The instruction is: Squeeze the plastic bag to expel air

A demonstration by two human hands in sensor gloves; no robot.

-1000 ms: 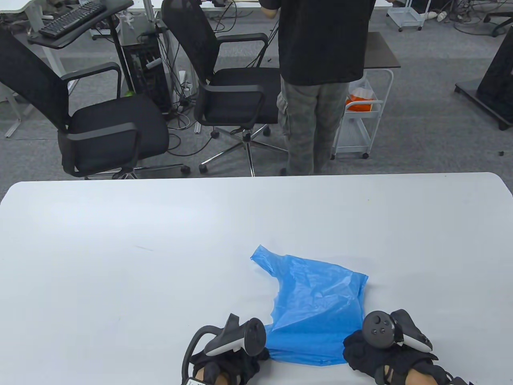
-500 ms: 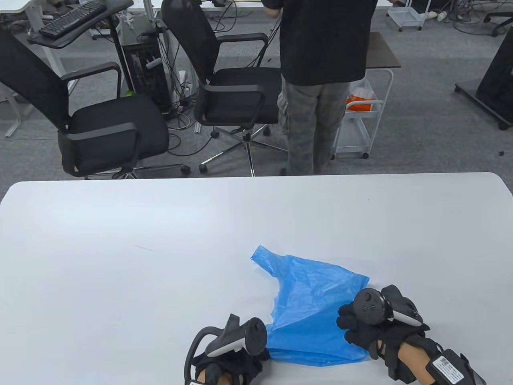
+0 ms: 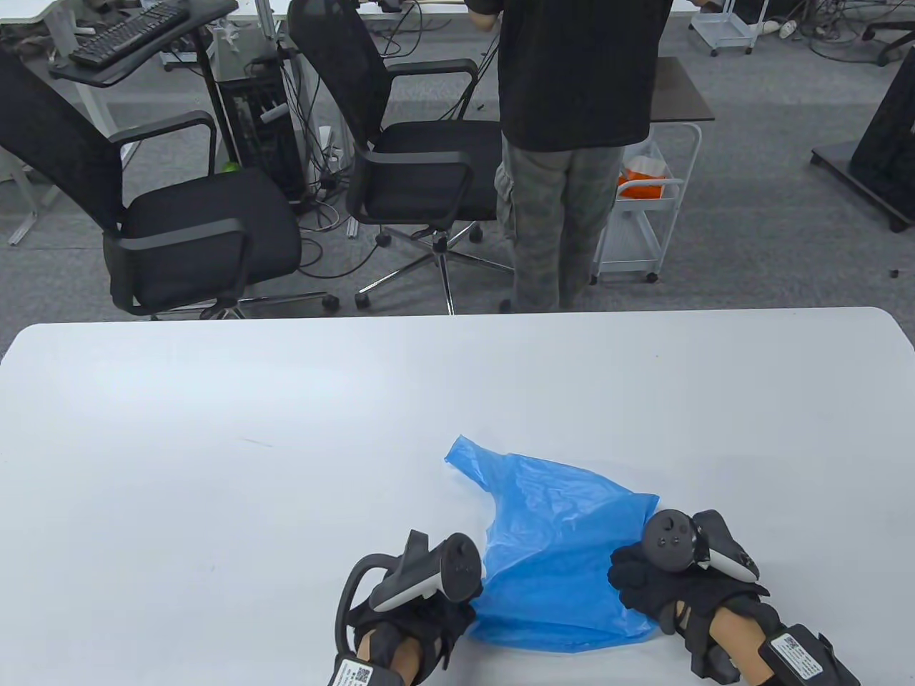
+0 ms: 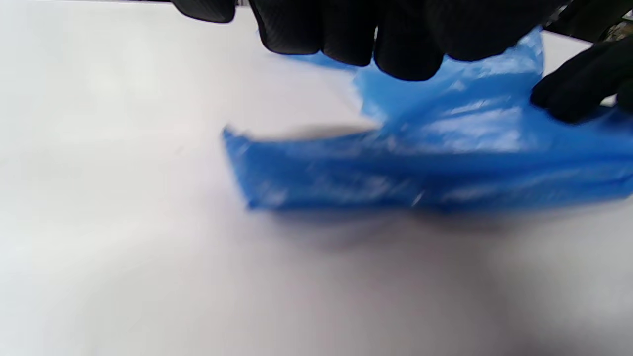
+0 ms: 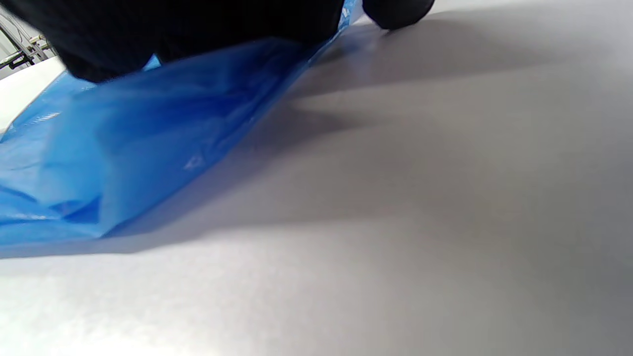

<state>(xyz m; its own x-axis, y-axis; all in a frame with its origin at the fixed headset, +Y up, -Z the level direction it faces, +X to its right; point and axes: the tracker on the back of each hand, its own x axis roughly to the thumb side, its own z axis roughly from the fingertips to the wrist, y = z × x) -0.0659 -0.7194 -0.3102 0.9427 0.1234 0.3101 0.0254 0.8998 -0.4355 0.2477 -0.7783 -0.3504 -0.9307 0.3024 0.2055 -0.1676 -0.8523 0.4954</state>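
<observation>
A blue plastic bag [image 3: 557, 543] lies crumpled on the white table [image 3: 214, 443] near its front edge. My left hand [image 3: 436, 614] grips the bag's near left corner. In the left wrist view its fingers [image 4: 395, 34] curl over the bag [image 4: 420, 168], which rises toward them. My right hand [image 3: 643, 579] holds the bag's right edge. In the right wrist view the hand [image 5: 198, 24] covers the bag [image 5: 148, 138], whose edge lifts off the table up to it. The right fingertips [image 4: 578, 94] also show in the left wrist view, resting on the bag.
A person in black [image 3: 572, 107] stands just past the table's far edge. Two office chairs [image 3: 179, 214] and a white cart [image 3: 643, 207] stand on the floor beyond it. The bag's loose handle [image 3: 465, 457] points to the far left.
My right hand has moved forward from the bag's near right corner onto its right edge. My left hand has moved slightly forward and right. The bag's near part has narrowed.
</observation>
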